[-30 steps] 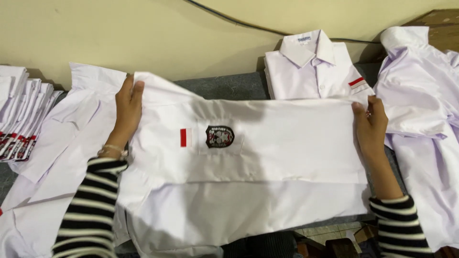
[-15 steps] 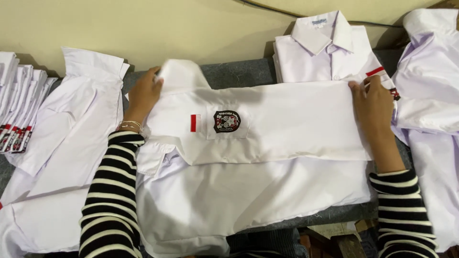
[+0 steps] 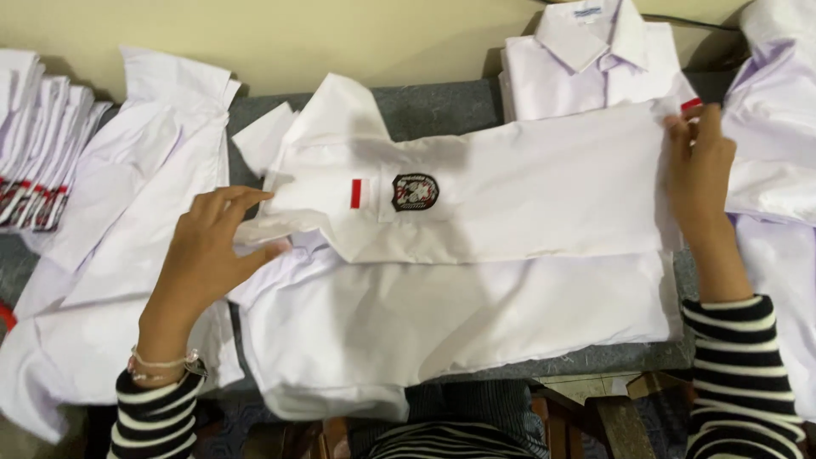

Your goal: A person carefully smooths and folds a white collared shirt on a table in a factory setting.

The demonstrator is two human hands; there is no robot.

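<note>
White shirt (image 3: 510, 221) (badge and red stripe upward) half-folded across the table

A plain cream wall (image 3: 340, 42) is seen along the top of the view, lit evenly, with soft shadows cast on it just above the work surface. The surface is a table (image 3: 425, 106) covered in grey felt-like cloth, set against the wall. Below its near edge, brown wooden furniture parts (image 3: 612, 416) are seen, with a small patch of pale tiled floor (image 3: 586, 388) between them.
</note>
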